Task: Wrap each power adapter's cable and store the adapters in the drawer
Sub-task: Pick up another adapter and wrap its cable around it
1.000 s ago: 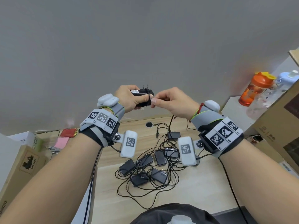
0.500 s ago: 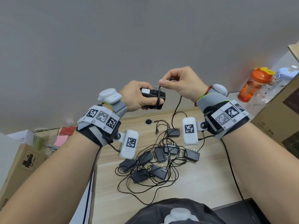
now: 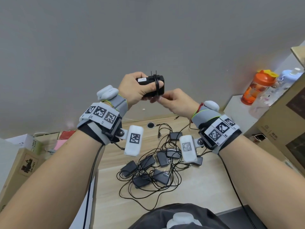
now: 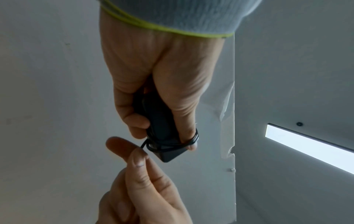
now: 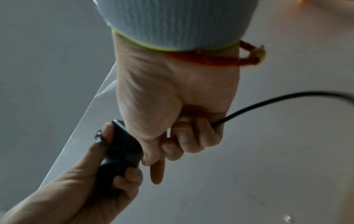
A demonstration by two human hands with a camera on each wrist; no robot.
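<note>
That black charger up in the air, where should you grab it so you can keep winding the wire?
Probably by its bare body, coming from the left end, as the left hand does. The adapter has prongs on top and cable loops round its middle, so that leaves room for the right hand to wind.

The left hand (image 3: 135, 90) is holding an adapter (image 3: 151, 85) at upper centre of the frame, the right hand (image 3: 175, 103) sitting just right and below; a pile of adapters (image 3: 153, 169) is lying on the desk (image 3: 206, 192) beneath; a bottle (image 3: 257, 86) is standing at far right.
</note>
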